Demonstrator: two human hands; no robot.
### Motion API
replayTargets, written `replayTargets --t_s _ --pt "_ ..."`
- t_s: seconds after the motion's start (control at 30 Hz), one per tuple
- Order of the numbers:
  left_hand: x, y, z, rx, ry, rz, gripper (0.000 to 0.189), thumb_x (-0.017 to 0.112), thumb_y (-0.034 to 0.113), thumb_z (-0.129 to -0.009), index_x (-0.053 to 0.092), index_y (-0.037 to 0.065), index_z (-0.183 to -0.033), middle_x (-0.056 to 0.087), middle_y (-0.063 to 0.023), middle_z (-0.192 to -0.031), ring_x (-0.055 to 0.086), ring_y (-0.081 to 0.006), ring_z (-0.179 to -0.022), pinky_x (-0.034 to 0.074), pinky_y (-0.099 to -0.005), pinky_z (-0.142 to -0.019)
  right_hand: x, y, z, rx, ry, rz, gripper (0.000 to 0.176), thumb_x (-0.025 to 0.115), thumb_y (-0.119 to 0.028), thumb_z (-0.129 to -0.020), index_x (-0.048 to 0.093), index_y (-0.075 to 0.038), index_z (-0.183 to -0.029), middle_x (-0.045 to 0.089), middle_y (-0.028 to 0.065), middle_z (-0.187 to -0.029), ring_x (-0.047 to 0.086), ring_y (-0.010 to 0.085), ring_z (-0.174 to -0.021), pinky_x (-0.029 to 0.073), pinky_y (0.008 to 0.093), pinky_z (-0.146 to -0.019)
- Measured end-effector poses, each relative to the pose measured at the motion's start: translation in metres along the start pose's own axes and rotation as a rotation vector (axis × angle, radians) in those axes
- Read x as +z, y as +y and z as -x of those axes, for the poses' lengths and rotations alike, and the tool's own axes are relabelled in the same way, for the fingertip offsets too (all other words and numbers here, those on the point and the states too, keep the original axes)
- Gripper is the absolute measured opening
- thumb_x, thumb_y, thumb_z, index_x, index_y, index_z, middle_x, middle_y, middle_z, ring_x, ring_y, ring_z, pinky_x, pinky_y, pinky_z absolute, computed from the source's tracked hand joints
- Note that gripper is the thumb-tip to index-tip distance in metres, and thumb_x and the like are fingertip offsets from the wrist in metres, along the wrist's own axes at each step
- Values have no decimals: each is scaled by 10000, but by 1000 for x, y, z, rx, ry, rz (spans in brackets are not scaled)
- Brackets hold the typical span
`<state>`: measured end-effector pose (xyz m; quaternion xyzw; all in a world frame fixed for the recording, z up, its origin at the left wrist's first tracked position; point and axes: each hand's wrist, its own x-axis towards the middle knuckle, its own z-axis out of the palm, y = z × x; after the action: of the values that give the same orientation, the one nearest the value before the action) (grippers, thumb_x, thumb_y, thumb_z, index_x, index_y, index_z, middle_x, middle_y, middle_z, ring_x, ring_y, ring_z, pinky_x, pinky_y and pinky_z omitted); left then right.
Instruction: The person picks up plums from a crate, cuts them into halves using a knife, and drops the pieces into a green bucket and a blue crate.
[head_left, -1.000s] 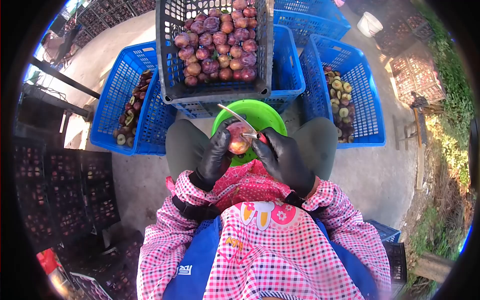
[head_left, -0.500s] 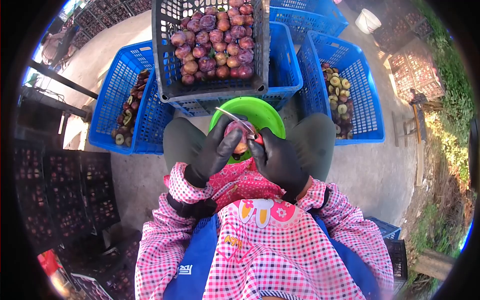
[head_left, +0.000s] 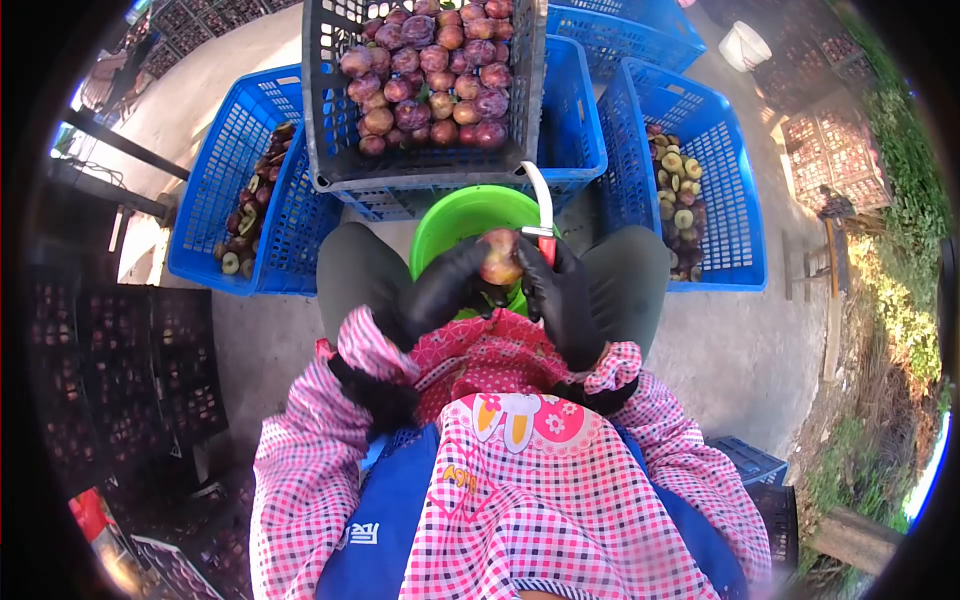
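A reddish-purple plum (head_left: 499,257) sits in the black-gloved fingers of my left hand (head_left: 448,285), above a green bowl (head_left: 430,235) between my knees. My right hand (head_left: 562,305), also gloved in black, is closed round the red handle of a knife (head_left: 545,208). The knife's curved blade points up and away from me, clear of the fruit. Fingers of my right hand are close beside the plum; whether they touch it I cannot tell.
Ahead, a black crate (head_left: 430,172) of whole plums rests on a blue crate (head_left: 575,110). Blue crates with cut fruit stand at left (head_left: 215,275) and right (head_left: 745,230). Dark crates (head_left: 120,350) are stacked at far left. A white bucket (head_left: 744,46) stands at the back right.
The knife has swung from lying across the plum to pointing up and away. The plum has moved slightly, and my right hand has shifted right and turned.
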<state>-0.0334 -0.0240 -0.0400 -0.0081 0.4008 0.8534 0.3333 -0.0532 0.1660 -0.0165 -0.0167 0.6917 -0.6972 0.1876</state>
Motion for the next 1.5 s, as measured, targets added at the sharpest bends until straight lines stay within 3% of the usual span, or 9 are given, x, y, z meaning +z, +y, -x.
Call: replayTargets --t_s 0.03,0.07,0.2,0.27,0.47,1.2,1.3,1.37,1.5 --pt "15 -9 5 201 201 -165 552 514 454 -995 428 72 -1384 580 -99 -1240 630 -184 -986 554 -292 -733 3 -3 5 208 73 -203 312 615 -301 -977 629 -35 -1139 577 -9 -687 503 65 -555 420 230 -501" --pt "22 -14 7 241 243 -106 580 602 351 -966 380 53 -1411 512 -94 -1336 608 -193 -1074 562 -319 -816 11 -3 7 199 126 -215 296 577 -322 -997 630 -63 -1130 484 -40 -601 393 51 -454 303 217 -415" --pt "10 -18 7 435 377 -233 557 627 291 -958 394 54 -1405 527 -86 -1318 593 -184 -1110 557 -318 -848 -5 -4 7 269 -54 -138 296 567 -315 -1003 617 -44 -1110 521 -6 -622 482 61 -504 378 253 -452" --pt "11 -3 15 420 401 -195 583 633 347 -948 409 31 -1385 553 -105 -1282 593 -176 -1099 540 -323 -835 -9 -9 12 -238 -56 339 275 576 -290 -994 595 -24 -1062 574 79 -644 588 168 -539 451 338 -510" --pt "-2 -8 14 457 368 -254 512 644 223 -957 455 -3 -1375 570 -76 -1304 543 -165 -1189 438 -318 -1022 -7 -17 25 -399 -206 619 220 586 -227 -967 564 -20 -1039 618 215 -743 630 410 -678 472 453 -573" --pt "25 -6 15 370 504 -430 502 598 337 -979 505 -8 -1333 607 -81 -1218 584 -134 -1068 472 -297 -940 10 17 26 -390 -117 724 227 562 -257 -970 512 -36 -954 604 203 -665 604 436 -606 456 517 -525" --pt "26 -9 14 507 521 -519 492 564 370 -993 516 2 -1315 620 -78 -1182 591 -133 -1047 488 -281 -892 12 22 27 -424 -80 679 229 563 -256 -970 514 -33 -953 603 204 -662 603 436 -600 452 518 -518" --pt "12 -10 17 278 433 -268 498 524 413 -1004 511 14 -1302 613 -83 -1170 596 -141 -1049 503 -274 -864 13 26 25 -419 -60 657 222 562 -248 -971 515 -31 -955 602 205 -659 603 435 -598 450 517 -519" --pt "11 -20 8 216 304 258 511 495 445 -1008 496 25 -1298 598 -82 -1167 600 -149 -1051 513 -277 -860 12 35 24 -438 -69 671 217 557 -242 -973 513 -30 -959 602 206 -658 604 434 -596 450 517 -521"
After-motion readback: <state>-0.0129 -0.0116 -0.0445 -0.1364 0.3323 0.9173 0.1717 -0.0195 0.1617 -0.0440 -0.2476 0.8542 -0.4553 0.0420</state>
